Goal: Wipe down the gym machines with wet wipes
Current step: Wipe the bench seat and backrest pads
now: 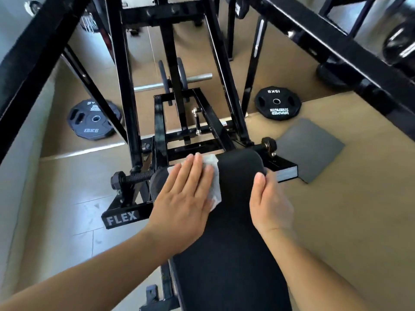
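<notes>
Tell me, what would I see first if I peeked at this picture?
First you'd see two hands in the middle: the left hand presses a white wipe flat onto the black bench, and the right hand holds the bench's right edge. Next you'd spot the left weight plate and the right weight plate lying on the floor farther back.

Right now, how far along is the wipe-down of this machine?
Nothing looks plainly finished; no wet sheen shows. In hand: the left hand presses the wet wipe flat on the far end of the pad, while the right hand holds its right edge. Likely left: the pad's near stretch, the black frame and the FLEX foot.
</notes>
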### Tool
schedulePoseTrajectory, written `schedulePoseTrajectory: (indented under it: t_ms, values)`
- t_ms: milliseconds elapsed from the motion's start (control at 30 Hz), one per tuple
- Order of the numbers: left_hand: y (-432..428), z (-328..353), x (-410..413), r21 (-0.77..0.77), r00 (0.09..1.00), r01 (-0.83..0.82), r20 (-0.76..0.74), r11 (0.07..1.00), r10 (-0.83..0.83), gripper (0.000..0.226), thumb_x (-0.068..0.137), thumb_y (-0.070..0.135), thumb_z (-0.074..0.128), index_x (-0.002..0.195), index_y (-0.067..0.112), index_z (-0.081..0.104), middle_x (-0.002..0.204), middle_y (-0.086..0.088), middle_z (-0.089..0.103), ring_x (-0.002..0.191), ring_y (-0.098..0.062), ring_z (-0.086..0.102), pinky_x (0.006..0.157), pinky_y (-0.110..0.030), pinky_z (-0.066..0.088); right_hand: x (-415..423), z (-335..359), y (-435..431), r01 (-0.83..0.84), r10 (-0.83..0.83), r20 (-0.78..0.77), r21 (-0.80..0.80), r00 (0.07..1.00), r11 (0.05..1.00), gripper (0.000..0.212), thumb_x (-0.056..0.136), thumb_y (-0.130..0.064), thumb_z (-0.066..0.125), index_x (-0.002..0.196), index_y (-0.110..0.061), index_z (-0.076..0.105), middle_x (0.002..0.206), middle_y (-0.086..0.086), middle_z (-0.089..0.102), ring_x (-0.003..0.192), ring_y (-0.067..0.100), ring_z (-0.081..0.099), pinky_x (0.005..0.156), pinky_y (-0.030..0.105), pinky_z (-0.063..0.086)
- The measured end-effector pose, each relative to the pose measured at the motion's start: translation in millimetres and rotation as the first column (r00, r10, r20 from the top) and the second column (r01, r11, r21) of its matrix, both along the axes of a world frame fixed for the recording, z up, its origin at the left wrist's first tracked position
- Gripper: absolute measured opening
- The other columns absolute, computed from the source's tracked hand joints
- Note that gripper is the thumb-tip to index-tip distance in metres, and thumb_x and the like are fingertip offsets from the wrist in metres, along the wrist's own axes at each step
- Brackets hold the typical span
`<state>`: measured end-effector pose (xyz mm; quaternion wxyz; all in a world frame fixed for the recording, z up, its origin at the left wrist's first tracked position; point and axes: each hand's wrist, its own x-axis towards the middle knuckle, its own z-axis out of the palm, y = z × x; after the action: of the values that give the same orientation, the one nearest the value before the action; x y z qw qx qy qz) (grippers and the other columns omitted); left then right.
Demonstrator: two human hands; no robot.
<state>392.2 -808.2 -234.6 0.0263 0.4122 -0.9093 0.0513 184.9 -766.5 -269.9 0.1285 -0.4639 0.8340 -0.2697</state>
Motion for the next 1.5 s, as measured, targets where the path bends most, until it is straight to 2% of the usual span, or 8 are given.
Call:
schedulePoseTrajectory:
  t_ms: [400, 567, 767, 933, 1067, 1200, 1300, 1500]
  values:
    - [-3, -9, -67, -0.069, 0.969, 0.203, 0.154, 0.977, -0.191, 0.073, 0.108, 0.049, 0.018, 0.163, 0.005, 0.000, 0.169, -0.022, -0.009, 0.157, -0.038, -0.011, 0.127, -0.054, 0.004, 0, -46, 52, -0.098, 0.095, -0.032, -0.111, 0.995, 0.989, 0.064, 0.106, -0.049, 0.020, 0.158, -0.014, 0.031, 0.149, 0.007, 0.052, 0.126, 0.024, 0.055, 0.089, 0.027, 0.042]
    - [11, -15, -19, 0.005, 0.861, 0.441, 0.281, 0.898, -0.424, 0.072, 0.108, 0.052, 0.024, 0.164, 0.011, 0.004, 0.171, -0.015, -0.005, 0.158, -0.031, -0.009, 0.128, -0.051, 0.008, 18, -88, 136, -0.161, 0.157, -0.198, -0.006, 0.968, 0.987, 0.071, 0.109, -0.049, 0.021, 0.163, -0.006, 0.008, 0.165, 0.022, 0.027, 0.148, 0.037, 0.037, 0.117, 0.048, 0.041]
    - [-19, -6, -85, -0.112, 0.993, 0.072, 0.097, 0.991, -0.061, 0.073, 0.105, 0.053, 0.010, 0.163, 0.010, -0.003, 0.170, -0.020, -0.008, 0.158, -0.035, -0.009, 0.128, -0.052, 0.000, 13, -107, 141, -0.213, 0.189, -0.250, -0.075, 0.950, 0.974, 0.072, 0.106, -0.045, 0.027, 0.162, -0.001, 0.013, 0.167, 0.024, 0.022, 0.149, 0.040, 0.036, 0.118, 0.044, 0.034]
    - [76, -52, -76, -0.015, 0.920, 0.323, 0.239, 0.946, -0.310, 0.070, 0.108, 0.048, 0.011, 0.161, 0.010, -0.012, 0.165, -0.018, -0.027, 0.152, -0.035, -0.030, 0.125, -0.053, -0.012, 12, -111, 142, -0.241, 0.209, -0.255, -0.098, 0.944, 0.966, 0.069, 0.108, -0.044, 0.018, 0.164, -0.008, 0.003, 0.171, 0.016, 0.010, 0.153, 0.031, 0.027, 0.121, 0.037, 0.027]
    - [47, -39, -46, -0.025, 0.881, 0.420, 0.252, 0.907, -0.401, 0.068, 0.109, 0.053, 0.016, 0.164, 0.018, -0.005, 0.170, -0.008, -0.015, 0.156, -0.025, -0.021, 0.128, -0.047, -0.007, 12, -111, 144, -0.230, 0.201, -0.243, -0.100, 0.949, 0.968, 0.069, 0.107, -0.041, 0.022, 0.163, -0.003, 0.007, 0.169, 0.021, 0.015, 0.150, 0.037, 0.033, 0.121, 0.041, 0.030]
    - [4, -19, -24, -0.161, 0.982, 0.151, 0.138, 0.975, -0.129, 0.070, 0.109, 0.052, 0.019, 0.164, 0.015, -0.001, 0.171, -0.013, -0.008, 0.158, -0.027, -0.011, 0.128, -0.050, 0.006, 13, -109, 143, -0.217, 0.180, -0.254, -0.126, 0.950, 0.968, 0.069, 0.106, -0.037, 0.024, 0.162, 0.001, 0.012, 0.167, 0.025, 0.021, 0.147, 0.040, 0.037, 0.120, 0.041, 0.027]
    - [54, -45, -35, -0.089, 0.999, -0.033, -0.021, 0.995, 0.031, 0.071, 0.109, 0.049, 0.023, 0.164, 0.010, 0.000, 0.170, -0.018, -0.011, 0.157, -0.033, -0.014, 0.127, -0.054, 0.006, 12, -112, 143, -0.230, 0.190, -0.267, -0.128, 0.945, 0.965, 0.067, 0.107, -0.038, 0.021, 0.162, -0.001, 0.008, 0.168, 0.023, 0.017, 0.148, 0.039, 0.036, 0.120, 0.040, 0.026]
    - [116, -84, -2, 0.019, 0.866, 0.446, 0.242, 0.895, -0.437, 0.073, 0.107, 0.052, 0.031, 0.165, 0.016, 0.006, 0.171, -0.013, -0.005, 0.158, -0.031, -0.010, 0.127, -0.051, 0.004, 14, -112, 145, -0.226, 0.189, -0.251, -0.127, 0.949, 0.966, 0.068, 0.108, -0.040, 0.020, 0.163, -0.003, 0.008, 0.170, 0.021, 0.013, 0.149, 0.038, 0.034, 0.119, 0.045, 0.035]
